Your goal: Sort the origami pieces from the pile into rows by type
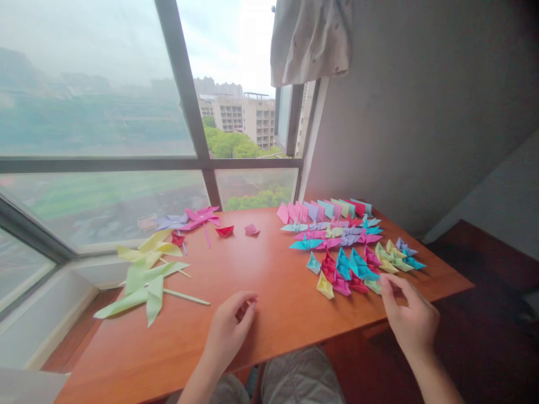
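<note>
My left hand (233, 320) rests on the wooden table (261, 269), its fingers curled in towards the thumb, with nothing visible in them. Over at the right, my right hand (410, 314) pinches thumb and forefinger together at the edge of a light green paper boat (373, 286). That boat lies at the right end of the front row of folded boats. Beside it are a red boat (358, 284), a magenta boat (341, 285) and a yellow boat (325, 287). Blue boats (357, 264) stand just behind. The fingertips partly cover the green boat's edge.
Paper cranes (328, 233) and a row of upright folded papers (324, 210) fill the table's back right. At the left lie a green pinwheel (145, 285), a yellow pinwheel (149, 248) and a pink pinwheel (201, 217). A red boat (224, 231) and a pink boat (252, 229) sit near the window.
</note>
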Motion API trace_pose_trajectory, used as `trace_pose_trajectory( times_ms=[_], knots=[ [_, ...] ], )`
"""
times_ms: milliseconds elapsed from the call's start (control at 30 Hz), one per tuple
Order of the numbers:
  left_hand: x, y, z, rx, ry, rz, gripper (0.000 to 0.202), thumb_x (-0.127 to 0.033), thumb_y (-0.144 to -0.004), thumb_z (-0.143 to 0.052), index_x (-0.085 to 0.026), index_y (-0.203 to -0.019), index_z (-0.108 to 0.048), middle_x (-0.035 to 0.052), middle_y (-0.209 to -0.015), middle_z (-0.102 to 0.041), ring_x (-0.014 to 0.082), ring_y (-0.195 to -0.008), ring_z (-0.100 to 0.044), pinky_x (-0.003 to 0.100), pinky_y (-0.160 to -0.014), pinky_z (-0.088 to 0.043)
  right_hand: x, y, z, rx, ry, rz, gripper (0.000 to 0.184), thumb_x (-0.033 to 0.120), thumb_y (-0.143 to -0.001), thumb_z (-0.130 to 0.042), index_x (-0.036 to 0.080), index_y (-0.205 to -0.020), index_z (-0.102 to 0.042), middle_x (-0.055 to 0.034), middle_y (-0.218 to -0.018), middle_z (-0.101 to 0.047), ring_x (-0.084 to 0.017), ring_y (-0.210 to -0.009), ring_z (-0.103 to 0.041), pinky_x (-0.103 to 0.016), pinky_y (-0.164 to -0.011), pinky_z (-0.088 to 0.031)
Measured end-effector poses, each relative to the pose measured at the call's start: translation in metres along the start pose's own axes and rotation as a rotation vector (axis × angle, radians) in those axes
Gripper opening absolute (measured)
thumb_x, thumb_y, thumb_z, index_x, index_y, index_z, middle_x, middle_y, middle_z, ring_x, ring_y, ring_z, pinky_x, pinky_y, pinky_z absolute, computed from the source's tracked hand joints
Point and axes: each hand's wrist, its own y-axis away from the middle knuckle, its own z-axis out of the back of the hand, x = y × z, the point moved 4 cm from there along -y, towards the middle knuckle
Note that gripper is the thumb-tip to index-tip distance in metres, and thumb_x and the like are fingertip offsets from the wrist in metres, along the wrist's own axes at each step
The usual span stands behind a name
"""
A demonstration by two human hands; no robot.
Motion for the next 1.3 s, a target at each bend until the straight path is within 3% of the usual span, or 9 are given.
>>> trace_pose_trajectory(
  times_ms=[167, 300, 767, 900, 1000, 1133, 1300],
  knots=[
    [0.000, -0.001, 0.000, 0.013, -0.005, 0.007, 0.023, -0.034, -0.090, -0.052, -0.020, -0.096, -0.069, 0.0056, -0.080, -0.072, 0.0179, -0.064, -0.063, 0.027, -0.061, -0.050, -0.087, 0.007, 0.005, -0.004, 0.223, -0.141, 0.042, 0.050, -0.089, -0.050, 0.015, -0.092, -0.072, -0.0080, -0.074, -0.073, -0.019, -0.059, -0.065, -0.028, -0.059, -0.046],
    [-0.001, -0.002, 0.000, 0.016, -0.010, 0.011, 0.023, -0.036, -0.090, -0.052, -0.020, -0.095, -0.069, 0.0060, -0.080, -0.072, 0.0182, -0.065, -0.064, 0.028, -0.061, -0.050, -0.122, 0.024, -0.006, 0.079, 0.232, -0.231, 0.044, 0.051, -0.087, -0.049, 0.015, -0.092, -0.073, -0.0093, -0.078, -0.074, -0.022, -0.063, -0.068, -0.030, -0.061, -0.047],
    [-0.002, -0.002, 0.001, 0.012, -0.025, 0.004, 0.021, -0.034, -0.088, -0.054, -0.021, -0.093, -0.070, 0.0052, -0.081, -0.073, 0.0188, -0.067, -0.065, 0.027, -0.062, -0.051, -0.118, 0.030, -0.020, 0.117, 0.230, -0.235, 0.044, 0.051, -0.086, -0.047, 0.016, -0.094, -0.073, -0.0096, -0.077, -0.074, -0.024, -0.067, -0.069, -0.031, -0.059, -0.046],
    [-0.002, -0.001, 0.001, 0.015, -0.030, 0.008, 0.022, -0.035, -0.089, -0.052, -0.021, -0.093, -0.069, 0.0057, -0.082, -0.073, 0.0192, -0.068, -0.065, 0.028, -0.063, -0.051, -0.107, 0.025, -0.012, 0.071, 0.261, -0.213, 0.048, 0.052, -0.089, -0.045, 0.014, -0.097, -0.073, -0.0109, -0.078, -0.074, -0.023, -0.064, -0.068, -0.031, -0.060, -0.047],
    [-0.004, -0.001, 0.001, 0.009, -0.026, 0.017, 0.022, -0.035, -0.088, -0.053, -0.021, -0.093, -0.070, 0.0064, -0.082, -0.073, 0.0192, -0.067, -0.065, 0.028, -0.062, -0.051, -0.083, 0.020, -0.010, 0.053, 0.221, -0.156, 0.048, 0.051, -0.091, -0.044, 0.013, -0.096, -0.073, -0.0117, -0.081, -0.075, -0.021, -0.064, -0.068, -0.030, -0.061, -0.048],
    [-0.007, -0.002, 0.002, -0.007, -0.006, 0.024, 0.021, -0.034, -0.086, -0.055, -0.021, -0.090, -0.071, 0.0059, -0.079, -0.073, 0.0187, -0.065, -0.065, 0.027, -0.060, -0.050, -0.026, 0.017, -0.022, 0.084, 0.049, -0.032, 0.039, 0.046, -0.093, -0.048, 0.016, -0.094, -0.073, -0.0104, -0.089, -0.075, -0.020, -0.070, -0.069, -0.027, -0.066, -0.051],
    [-0.007, -0.007, 0.006, -0.004, 0.061, 0.060, 0.022, -0.032, -0.087, -0.054, -0.019, -0.090, -0.072, 0.0057, -0.080, -0.074, 0.0182, -0.068, -0.066, 0.026, -0.061, -0.051, 0.063, 0.030, -0.058, 0.262, -0.324, 0.101, 0.024, 0.031, -0.095, -0.049, 0.020, -0.094, -0.070, -0.0069, -0.089, -0.074, -0.018, -0.079, -0.070, -0.028, -0.075, -0.053]
  ],
)
